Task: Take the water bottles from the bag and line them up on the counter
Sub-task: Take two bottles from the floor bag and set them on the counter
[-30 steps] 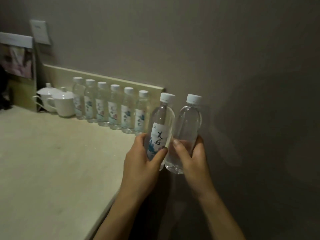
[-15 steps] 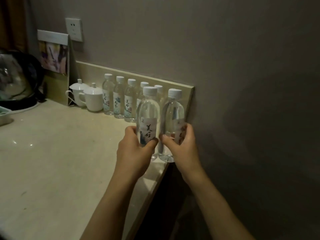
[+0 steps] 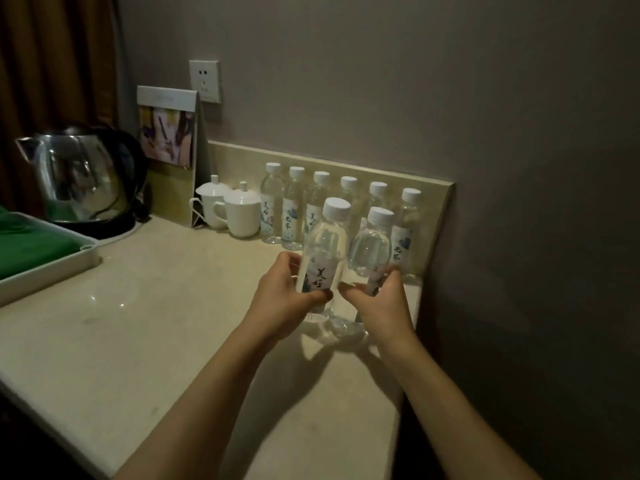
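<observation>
Two clear water bottles with white caps are held upright side by side over the beige counter (image 3: 145,327), near its right edge. My left hand (image 3: 282,299) grips the left bottle (image 3: 325,247) around its label. My right hand (image 3: 381,306) grips the right bottle (image 3: 372,251) low on its body. Whether their bases touch the counter I cannot tell. Behind them, a row of several like bottles (image 3: 294,209) stands along the backsplash. No bag is in view.
Two white lidded cups (image 3: 239,213) stand left of the row. A card stand (image 3: 169,140) and a steel kettle (image 3: 79,174) sit further left, with a white tray holding green cloth (image 3: 45,268) at the left edge. The counter ends just right of my right hand.
Both hands have carried the two bottles from beyond the counter's right edge to over the counter, in front of the row. The view has swung left, revealing kettle and tray.
</observation>
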The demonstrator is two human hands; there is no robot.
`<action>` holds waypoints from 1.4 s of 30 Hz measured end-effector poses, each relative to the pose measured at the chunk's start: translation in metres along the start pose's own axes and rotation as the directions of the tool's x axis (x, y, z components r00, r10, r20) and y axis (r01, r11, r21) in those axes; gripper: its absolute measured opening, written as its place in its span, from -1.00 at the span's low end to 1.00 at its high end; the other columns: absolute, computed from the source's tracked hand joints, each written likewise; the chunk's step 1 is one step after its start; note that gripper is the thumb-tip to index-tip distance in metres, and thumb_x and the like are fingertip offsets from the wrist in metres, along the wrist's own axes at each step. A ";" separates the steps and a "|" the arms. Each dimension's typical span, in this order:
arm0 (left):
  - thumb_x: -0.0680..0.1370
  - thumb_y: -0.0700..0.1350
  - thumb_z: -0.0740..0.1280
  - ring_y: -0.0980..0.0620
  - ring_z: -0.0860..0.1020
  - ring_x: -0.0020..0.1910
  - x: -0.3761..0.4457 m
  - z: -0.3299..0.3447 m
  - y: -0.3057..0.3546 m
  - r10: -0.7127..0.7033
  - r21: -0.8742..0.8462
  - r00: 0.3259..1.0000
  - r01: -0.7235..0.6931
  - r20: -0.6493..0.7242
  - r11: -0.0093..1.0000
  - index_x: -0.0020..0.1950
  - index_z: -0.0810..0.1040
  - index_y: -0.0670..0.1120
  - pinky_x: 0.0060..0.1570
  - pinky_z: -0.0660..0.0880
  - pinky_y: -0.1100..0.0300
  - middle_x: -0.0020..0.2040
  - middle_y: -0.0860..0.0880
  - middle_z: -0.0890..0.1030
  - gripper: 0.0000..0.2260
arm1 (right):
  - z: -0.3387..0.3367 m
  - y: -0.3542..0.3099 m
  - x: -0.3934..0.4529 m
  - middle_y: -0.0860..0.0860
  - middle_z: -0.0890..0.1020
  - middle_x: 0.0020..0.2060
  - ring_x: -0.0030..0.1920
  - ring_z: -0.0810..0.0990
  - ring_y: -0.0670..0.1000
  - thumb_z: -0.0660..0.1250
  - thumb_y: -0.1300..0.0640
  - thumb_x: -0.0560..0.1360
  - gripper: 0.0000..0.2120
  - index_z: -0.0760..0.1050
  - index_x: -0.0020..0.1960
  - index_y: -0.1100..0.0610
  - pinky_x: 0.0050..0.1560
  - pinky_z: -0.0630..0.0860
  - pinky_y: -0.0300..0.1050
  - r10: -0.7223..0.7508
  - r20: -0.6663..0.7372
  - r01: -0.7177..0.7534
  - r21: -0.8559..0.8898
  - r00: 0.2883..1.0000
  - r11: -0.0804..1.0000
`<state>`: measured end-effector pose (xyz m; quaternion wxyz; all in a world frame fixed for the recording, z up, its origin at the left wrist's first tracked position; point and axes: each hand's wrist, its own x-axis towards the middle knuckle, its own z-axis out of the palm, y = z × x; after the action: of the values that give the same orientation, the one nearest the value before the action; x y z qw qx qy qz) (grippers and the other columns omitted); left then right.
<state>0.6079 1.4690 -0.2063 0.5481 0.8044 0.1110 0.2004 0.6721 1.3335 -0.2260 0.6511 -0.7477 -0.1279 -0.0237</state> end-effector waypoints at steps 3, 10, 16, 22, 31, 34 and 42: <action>0.40 -0.21 0.53 0.00 0.61 0.08 0.032 -0.025 -0.021 0.028 -0.032 0.997 -0.026 0.078 0.999 0.23 0.41 -0.05 0.08 0.61 -0.01 0.12 0.00 0.58 -0.52 | 0.032 0.001 0.011 0.11 0.54 -0.20 0.01 0.62 0.19 0.53 0.05 0.27 -0.58 0.33 -0.06 0.07 -0.01 0.56 0.29 0.012 -0.045 -0.014 -0.049 0.999 0.999; 0.40 -0.21 0.52 0.08 0.63 0.00 0.107 -0.086 -0.064 0.085 -0.102 0.980 -0.067 0.181 0.993 0.23 0.43 -0.06 0.08 0.61 -0.01 0.05 0.06 0.61 -0.54 | 0.124 -0.002 0.043 0.04 0.61 0.03 0.03 0.63 -0.02 0.51 -0.06 0.24 -0.52 0.30 0.00 -0.11 0.13 0.53 0.22 0.045 -0.169 -0.059 -0.077 0.985 0.995; 0.44 -0.18 0.50 0.10 0.62 0.03 0.146 -0.103 -0.091 0.101 -0.131 0.964 -0.070 0.247 0.989 0.25 0.43 -0.03 0.13 0.58 -0.01 0.09 0.04 0.63 -0.56 | 0.159 -0.007 0.061 -0.04 0.53 0.23 0.23 0.53 0.00 0.42 0.00 0.37 -0.41 0.16 0.26 -0.07 0.28 0.46 0.13 0.002 -0.135 -0.019 -0.125 0.991 0.992; 0.50 -0.13 0.45 0.06 0.56 0.18 0.170 -0.102 -0.102 0.205 -0.053 0.940 -0.198 0.274 0.979 0.37 0.36 -0.07 0.19 0.53 0.07 0.21 0.03 0.57 -0.51 | 0.170 0.000 0.073 -0.04 0.50 0.31 0.26 0.53 -0.08 0.38 0.08 0.50 -0.41 0.10 0.39 -0.03 0.17 0.51 -0.17 -0.076 -0.115 0.055 -0.176 0.990 0.983; 0.49 0.07 0.42 0.00 0.52 0.10 0.193 -0.093 -0.114 0.249 0.138 0.951 -0.276 0.186 0.951 0.33 0.41 -0.02 0.14 0.54 -0.01 0.17 -0.01 0.47 -0.55 | 0.194 0.005 0.087 0.04 0.23 0.49 0.43 0.32 0.10 0.32 -0.11 0.51 -0.16 -0.24 0.51 -0.16 0.38 0.37 0.10 -0.047 -0.271 -0.057 -0.362 0.962 0.931; 0.50 0.05 0.42 -0.01 0.52 0.09 0.198 -0.091 -0.116 0.264 0.146 0.947 -0.292 0.181 0.945 0.33 0.41 -0.03 0.12 0.54 -0.01 0.17 -0.02 0.48 -0.56 | 0.180 0.011 0.086 0.08 0.32 0.43 0.40 0.35 0.09 0.32 -0.10 0.51 -0.26 -0.02 0.51 0.07 0.33 0.42 0.01 -0.050 -0.229 -0.090 -0.559 0.972 0.824; 0.49 0.03 0.44 0.02 0.55 0.09 0.206 -0.082 -0.118 0.271 0.121 0.955 -0.285 0.121 0.951 0.28 0.42 -0.04 0.08 0.57 0.04 0.15 -0.01 0.54 -0.58 | 0.183 0.011 0.104 0.08 0.40 0.34 0.33 0.37 0.10 0.27 -0.18 0.52 -0.39 0.19 0.41 0.12 0.23 0.42 -0.03 -0.064 -0.318 -0.188 -0.698 0.946 0.691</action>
<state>0.7603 1.6643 -0.2484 0.4626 0.8571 -0.0184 0.2259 0.7509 1.5280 -0.2436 0.3180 -0.9325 0.0236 -0.1695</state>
